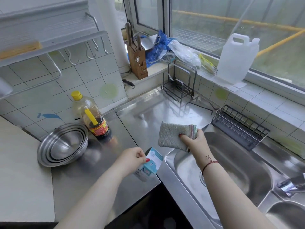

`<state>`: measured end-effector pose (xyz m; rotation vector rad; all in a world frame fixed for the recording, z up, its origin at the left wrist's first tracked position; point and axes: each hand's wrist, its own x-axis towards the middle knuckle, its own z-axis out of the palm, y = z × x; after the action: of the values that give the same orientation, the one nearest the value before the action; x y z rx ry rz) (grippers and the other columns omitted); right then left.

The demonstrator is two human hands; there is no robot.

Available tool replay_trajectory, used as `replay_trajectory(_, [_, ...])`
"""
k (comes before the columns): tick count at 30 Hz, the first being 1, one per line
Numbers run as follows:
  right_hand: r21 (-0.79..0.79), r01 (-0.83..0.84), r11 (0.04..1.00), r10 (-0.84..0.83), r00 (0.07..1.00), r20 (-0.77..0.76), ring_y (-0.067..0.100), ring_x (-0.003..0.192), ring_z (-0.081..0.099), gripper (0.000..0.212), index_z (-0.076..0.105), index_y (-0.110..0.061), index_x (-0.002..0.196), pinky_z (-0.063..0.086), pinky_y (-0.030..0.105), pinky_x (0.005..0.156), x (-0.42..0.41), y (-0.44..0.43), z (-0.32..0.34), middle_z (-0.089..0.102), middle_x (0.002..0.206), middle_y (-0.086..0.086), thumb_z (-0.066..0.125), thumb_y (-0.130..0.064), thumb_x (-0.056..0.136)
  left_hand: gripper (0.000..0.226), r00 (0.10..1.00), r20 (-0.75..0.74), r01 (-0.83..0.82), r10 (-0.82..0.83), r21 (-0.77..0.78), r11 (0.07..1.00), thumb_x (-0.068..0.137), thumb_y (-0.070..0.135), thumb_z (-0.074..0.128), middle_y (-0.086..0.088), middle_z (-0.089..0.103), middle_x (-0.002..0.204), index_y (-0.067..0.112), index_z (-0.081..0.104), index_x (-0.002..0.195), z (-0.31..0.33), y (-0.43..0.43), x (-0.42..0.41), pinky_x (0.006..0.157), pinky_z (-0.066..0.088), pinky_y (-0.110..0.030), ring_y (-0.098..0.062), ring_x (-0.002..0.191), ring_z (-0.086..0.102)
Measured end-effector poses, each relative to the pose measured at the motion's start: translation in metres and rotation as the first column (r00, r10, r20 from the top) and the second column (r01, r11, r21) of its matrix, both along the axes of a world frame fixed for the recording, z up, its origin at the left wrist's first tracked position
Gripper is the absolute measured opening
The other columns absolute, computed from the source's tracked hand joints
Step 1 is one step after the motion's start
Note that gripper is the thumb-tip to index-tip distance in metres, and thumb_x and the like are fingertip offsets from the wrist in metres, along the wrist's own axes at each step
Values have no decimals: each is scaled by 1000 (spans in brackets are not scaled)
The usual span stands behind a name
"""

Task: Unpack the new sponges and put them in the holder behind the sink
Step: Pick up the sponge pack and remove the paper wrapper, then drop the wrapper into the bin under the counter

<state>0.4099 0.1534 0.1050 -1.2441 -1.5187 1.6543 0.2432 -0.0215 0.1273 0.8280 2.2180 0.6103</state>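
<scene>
My right hand grips a stack of grey, shiny sponges by their right end and holds them over the steel counter, just left of the sink. The black wire holder stands behind the sink, to the right of the sponges, and holds nothing I can see. My left hand pinches the teal and white cardboard packaging low over the counter's front edge.
A stack of steel bowls and two bottles stand at the left. A black rack sits at the back corner. The sink basin lies below my right arm, with a tap at the right. A white jug stands on the sill.
</scene>
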Motion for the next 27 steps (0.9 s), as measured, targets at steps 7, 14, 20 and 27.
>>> replay_trajectory(7, [-76,-53,996,55,998,17,14,78,56,43,51,-14,101,43,28,61,-6,-17,-40,58,90,1,72,-28,67,14,983,110,172,-149,-244,954,78,30,67,8,61,68,23,58,69,-62,-13,29,58,44,-25,-10,60,52])
replay_trajectory(14, [-202,-21,979,20,1000,-5,7,69,55,36,51,-8,112,44,16,47,2,-34,-94,57,89,1,69,-14,82,13,961,155,274,-229,-430,860,79,32,62,6,64,85,23,55,72,-147,-35,78,69,47,-29,-15,79,58])
replay_trajectory(20, [-365,-1,931,-42,993,-110,-1,74,63,32,52,-14,112,49,18,67,-2,-48,-141,62,93,-3,65,-19,83,29,943,215,332,-254,-601,727,88,30,54,-9,67,114,9,63,107,-248,-44,102,85,49,-33,-29,107,62])
replay_trajectory(27, [-413,57,909,-176,951,-254,3,74,64,24,55,-12,108,50,16,65,-18,-47,-189,66,87,-4,57,-12,84,40,959,243,277,-147,-689,670,93,23,46,-12,58,133,11,56,129,-376,-51,104,100,44,-34,-28,121,56])
